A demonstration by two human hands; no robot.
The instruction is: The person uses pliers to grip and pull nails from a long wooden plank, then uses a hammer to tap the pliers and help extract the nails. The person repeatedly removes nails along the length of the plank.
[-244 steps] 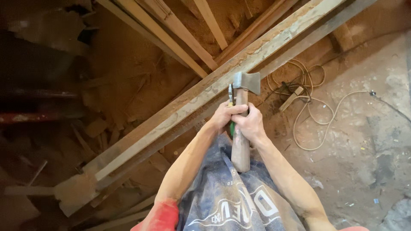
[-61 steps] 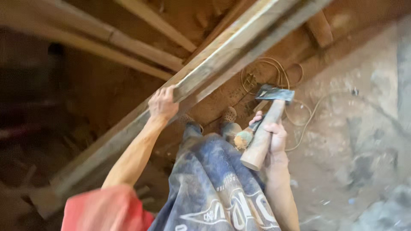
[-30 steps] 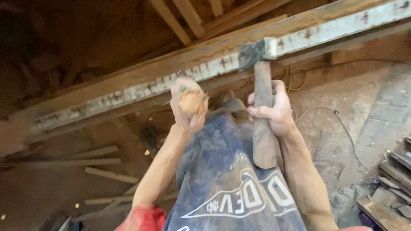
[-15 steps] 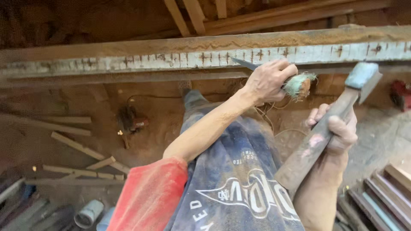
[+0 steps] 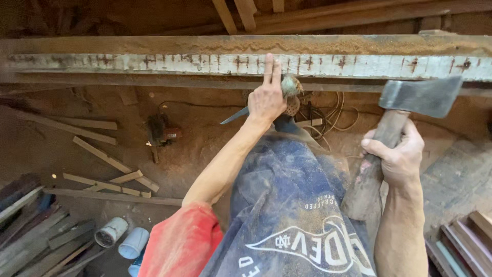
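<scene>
We look down over a dusty blue apron (image 5: 287, 205) at a workshop floor (image 5: 205, 149) covered in sawdust. A long wooden beam (image 5: 154, 62) crosses the view at 12 o'clock, its near face whitish with rows of dark marks.

Our left hand (image 5: 266, 100) is raised to the beam, two fingers (image 5: 271, 66) stretched flat against the marked face. The other fingers are curled around a chisel (image 5: 241, 114); its blade points toward 8 o'clock and its frayed handle end shows just right of the knuckles.

Our right hand (image 5: 397, 156), at 3 o'clock, is wrapped tight around the wooden handle of a hatchet (image 5: 405, 107). Its grey head is lifted level with the beam, well apart from the left hand.

We judge the risks as these: the chisel is pinched by only part of the hand and could slip and drop, and a swing of the hatchet with fingers resting on the beam could catch them. Loose cable (image 5: 328, 115) coiled on the floor below the beam could snag a foot.

At 7 o'clock two tubs lie on their sides: a white tub (image 5: 110, 232) and a pale blue tub (image 5: 133, 242). We cannot tell what is inside either. Offcut sticks (image 5: 110, 161) lie scattered at 9 o'clock, and stacked boards (image 5: 461, 241) sit at 4 o'clock.
</scene>
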